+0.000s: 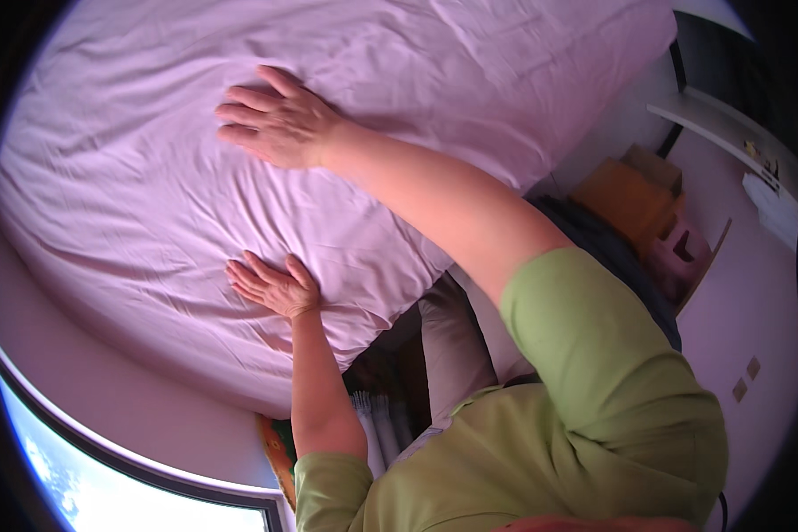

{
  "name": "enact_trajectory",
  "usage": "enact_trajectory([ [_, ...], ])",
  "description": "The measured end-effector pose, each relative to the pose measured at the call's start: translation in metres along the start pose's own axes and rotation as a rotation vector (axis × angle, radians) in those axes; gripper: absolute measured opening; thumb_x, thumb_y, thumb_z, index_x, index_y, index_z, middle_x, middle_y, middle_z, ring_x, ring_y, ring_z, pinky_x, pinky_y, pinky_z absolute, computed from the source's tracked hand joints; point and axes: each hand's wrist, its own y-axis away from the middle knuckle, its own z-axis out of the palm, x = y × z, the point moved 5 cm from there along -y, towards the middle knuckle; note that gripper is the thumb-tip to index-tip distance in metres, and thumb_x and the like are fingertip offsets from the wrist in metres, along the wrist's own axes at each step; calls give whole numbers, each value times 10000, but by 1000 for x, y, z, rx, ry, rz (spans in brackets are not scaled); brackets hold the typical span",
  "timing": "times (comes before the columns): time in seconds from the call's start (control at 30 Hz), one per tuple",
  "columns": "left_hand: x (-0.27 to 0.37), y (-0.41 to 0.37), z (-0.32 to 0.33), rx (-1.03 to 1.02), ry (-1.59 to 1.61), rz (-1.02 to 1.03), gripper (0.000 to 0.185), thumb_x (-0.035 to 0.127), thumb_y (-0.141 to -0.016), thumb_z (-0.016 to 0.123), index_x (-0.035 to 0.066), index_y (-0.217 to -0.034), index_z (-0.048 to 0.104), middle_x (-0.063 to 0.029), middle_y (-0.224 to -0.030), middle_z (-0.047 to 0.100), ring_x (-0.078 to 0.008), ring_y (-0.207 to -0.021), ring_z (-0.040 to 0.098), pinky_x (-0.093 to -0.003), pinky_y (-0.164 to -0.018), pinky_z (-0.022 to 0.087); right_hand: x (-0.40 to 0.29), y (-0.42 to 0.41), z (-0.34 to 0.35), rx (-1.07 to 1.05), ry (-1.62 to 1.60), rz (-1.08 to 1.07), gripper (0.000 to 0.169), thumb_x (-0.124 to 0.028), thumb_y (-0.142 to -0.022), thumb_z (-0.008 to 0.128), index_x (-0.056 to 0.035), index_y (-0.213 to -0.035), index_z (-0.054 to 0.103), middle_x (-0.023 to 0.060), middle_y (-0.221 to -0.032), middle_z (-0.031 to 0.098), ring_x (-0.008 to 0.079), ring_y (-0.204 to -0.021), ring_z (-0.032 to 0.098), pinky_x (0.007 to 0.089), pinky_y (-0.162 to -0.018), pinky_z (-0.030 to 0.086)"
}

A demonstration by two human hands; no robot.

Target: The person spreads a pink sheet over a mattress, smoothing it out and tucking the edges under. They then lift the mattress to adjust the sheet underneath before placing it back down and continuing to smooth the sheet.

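Observation:
A wrinkled pink bed sheet [399, 80] covers the bed and fills the upper left of the view. My right hand [280, 123] lies palm down on the sheet, its fingers spread and pointing left. Lower down, nearer the window side, my left hand [276, 286] also rests flat on the sheet with its fingers apart. Creases run through the fabric around and between both hands. Neither hand has cloth gripped in it. The edge of the sheet hangs at the bed's side beside my legs.
A window [106, 479] is at the lower left, below a wall [106, 399]. Grey fringed fabric [372, 425] hangs near my left arm. To the right are cardboard boxes [628, 199], a pink container [681, 249], dark fabric [598, 233] and a shelf [705, 126] with small items.

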Motion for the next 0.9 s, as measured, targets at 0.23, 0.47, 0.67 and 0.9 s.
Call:
enact_trajectory([
  [0.23,-6,0,-3,34,-56,25,661,488,-926,350,23,-1391,281,-264,-1442,221,-413,-1348,207,-551,-1074,162,125,228,-96,-338,215,781,659,-335,-770,672,-392,-1357,378,45,-1487,261,382,-1367,165,733,-936,207],
  [0.47,-7,-1,9,9,-193,110,652,482,-948,333,20,-1396,228,-246,-1420,237,-412,-1329,223,-557,-1056,217,153,251,-135,-812,-129,1025,1128,-437,-614,799,-296,-1467,75,173,-1528,-14,463,-1368,88,685,-1001,208],
  [0.67,-22,-13,10,-307,-226,96,703,485,-932,384,-32,-1388,243,-282,-1404,239,-406,-1337,207,-505,-1075,227,161,289,-122,-641,-229,1049,894,-251,-707,729,-389,-1421,208,65,-1542,-18,450,-1376,24,750,-962,154],
  [0.9,-24,-47,8,-827,-322,-74,874,484,-849,521,-108,-1375,151,-311,-1389,182,-397,-1283,246,-467,-1033,280,166,287,-102,-605,-263,1072,967,-13,-708,693,-449,-1416,200,15,-1546,-41,448,-1377,-27,786,-949,118],
])
